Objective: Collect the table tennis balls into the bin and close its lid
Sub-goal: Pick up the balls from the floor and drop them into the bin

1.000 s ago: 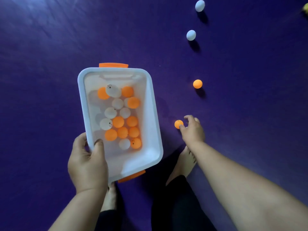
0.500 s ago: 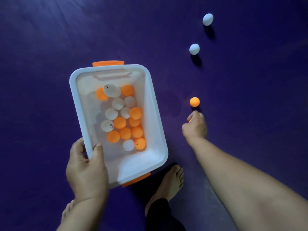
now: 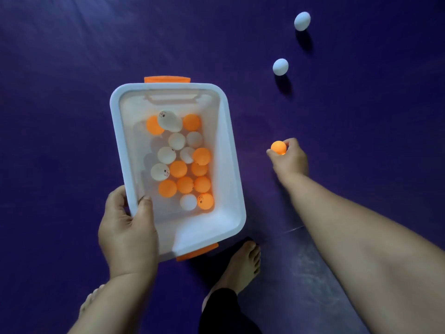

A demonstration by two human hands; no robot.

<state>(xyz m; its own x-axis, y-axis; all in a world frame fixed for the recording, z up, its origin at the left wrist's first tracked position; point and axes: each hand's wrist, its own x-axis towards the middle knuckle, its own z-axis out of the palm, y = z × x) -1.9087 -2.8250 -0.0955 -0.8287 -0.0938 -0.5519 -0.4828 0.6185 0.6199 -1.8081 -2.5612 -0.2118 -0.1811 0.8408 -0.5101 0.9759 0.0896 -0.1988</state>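
The white bin (image 3: 234, 189) with orange latches is open and holds several orange and white table tennis balls (image 3: 183, 165). My left hand (image 3: 127, 233) grips its near left rim, thumb inside the wall. To the right of the bin, my right hand (image 3: 290, 160) reaches down to the purple floor and pinches an orange ball (image 3: 278, 147) at its fingertips. Two white balls lie further out on the floor, one nearer (image 3: 280, 67) and one beyond it (image 3: 302, 21). No lid is in view.
The purple mat (image 3: 72, 68) covers the whole floor. My bare right foot (image 3: 240, 263) stands just below the bin's near right corner. Toes of my left foot (image 3: 92, 297) show beside my left forearm.
My right hand took the nearer orange ball off the floor, moved forward, and now closes on the farther orange ball. The bin stayed in my left hand. My feet shifted.
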